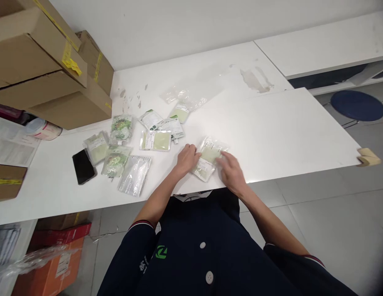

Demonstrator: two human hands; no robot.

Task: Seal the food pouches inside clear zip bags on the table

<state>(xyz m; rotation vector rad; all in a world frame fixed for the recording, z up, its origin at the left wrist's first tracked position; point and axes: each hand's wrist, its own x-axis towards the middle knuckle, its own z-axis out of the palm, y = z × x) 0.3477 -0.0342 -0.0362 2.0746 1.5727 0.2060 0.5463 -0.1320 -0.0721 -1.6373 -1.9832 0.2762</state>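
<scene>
Near the table's front edge lies a pale green pouch [206, 160] inside a clear plastic bag [214, 144]. My left hand [187, 159] is closed with its fingertips on the bag's left side. On the right side, my right hand [232, 172] pinches the bag's edge, slightly blurred. To the left are a flat green pouch with a white label [155, 140], white-and-green spouted pouches [172, 126] and another green pouch [180, 111]. Farther left sit several bagged pouches [116, 161] and a stack of clear empty bags [134, 176].
A black phone [83, 166] rests beside the bagged pouches. Cardboard boxes [68, 96] are stacked at the left, with a round tub [45, 129] next to them. A large clear plastic sheet [197, 92] lies toward the back. A blue stool [357, 105] stands beyond the table's right end.
</scene>
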